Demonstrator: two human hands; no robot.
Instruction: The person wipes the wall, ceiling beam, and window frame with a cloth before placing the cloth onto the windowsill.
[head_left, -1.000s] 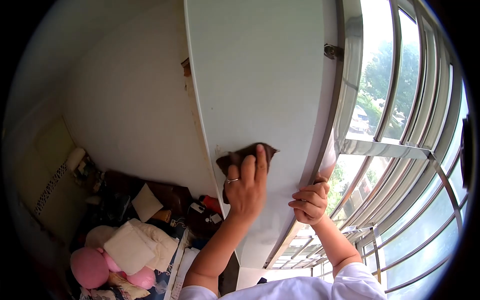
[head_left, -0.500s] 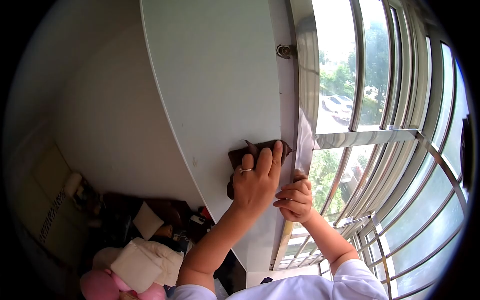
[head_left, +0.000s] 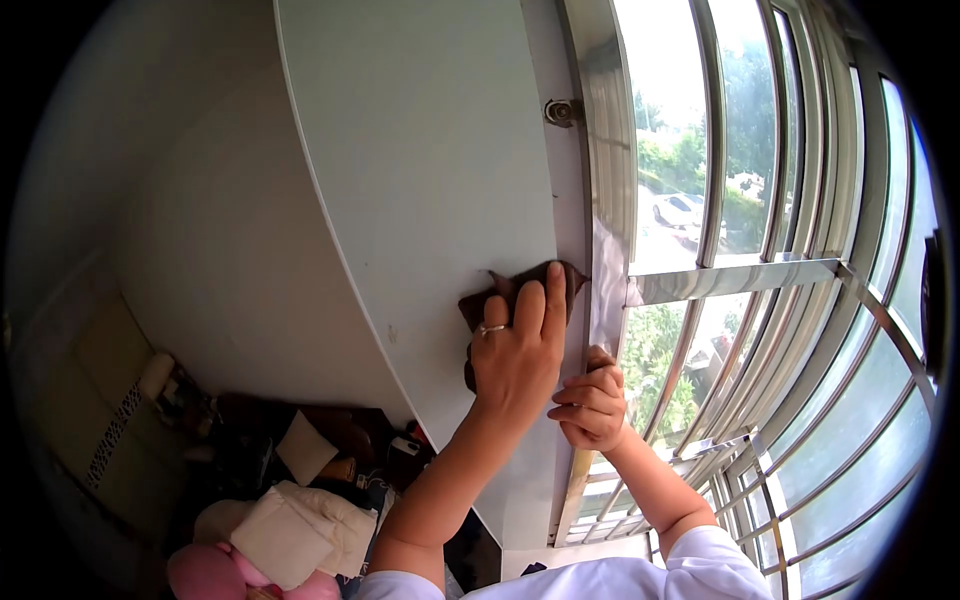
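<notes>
My left hand [head_left: 517, 355], with a ring on one finger, presses a dark brown cloth [head_left: 530, 285] against the pale flat panel [head_left: 430, 160]. The cloth lies near the panel's window-side edge, and its corners stick out past my fingers. My right hand [head_left: 592, 405] is closed at the metal window frame [head_left: 603, 130], just right of and below the cloth. Its fingers are curled at the frame's edge; what they grip there is hidden.
Metal window bars [head_left: 735, 280] fill the right side. A round metal fitting [head_left: 560, 113] sits on the strip beside the panel. Low at the left are cream cushions [head_left: 285, 535], a pink round object [head_left: 205, 572] and dark furniture. A grey wall [head_left: 200, 220] stands at the left.
Over the last second my left hand has slid the cloth across the panel towards the window. The view has shifted, and my right hand has stayed closed at the frame.
</notes>
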